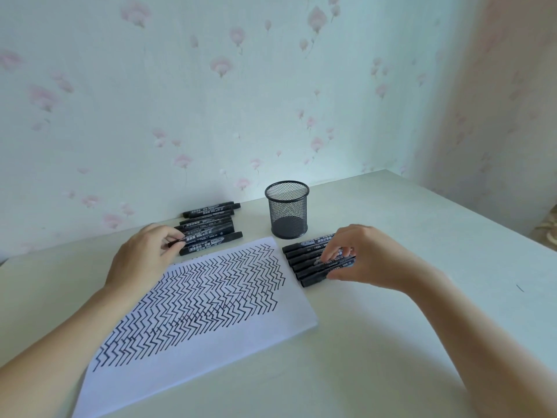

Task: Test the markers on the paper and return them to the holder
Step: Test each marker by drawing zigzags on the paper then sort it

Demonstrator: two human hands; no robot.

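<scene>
Two hands on two groups of black markers, either side of a zigzag-covered sheet.

The black markers lie in two groups on the pale tabletop [391, 342]: a left group [211, 227] just beyond the paper's far-left edge, and a right row [304, 260] of side-by-side markers just beside the paper's right edge. The left hand [141, 257] pinches the near end of one marker [205, 238] in the left group between thumb and curled fingers. The right hand [361, 257] rests on the right row with fingers bent down onto the barrels, thumb against the nearest marker; whether it actually grips one I cannot tell. The white paper [211, 351] lies tilted between the forearms, filled with rows of black zigzag strokes. The black mesh pen holder [287, 214] stands upright beyond the paper, between the two groups, with nothing in it. Behind the table rises floral wallpaper [211, 86].
</scene>
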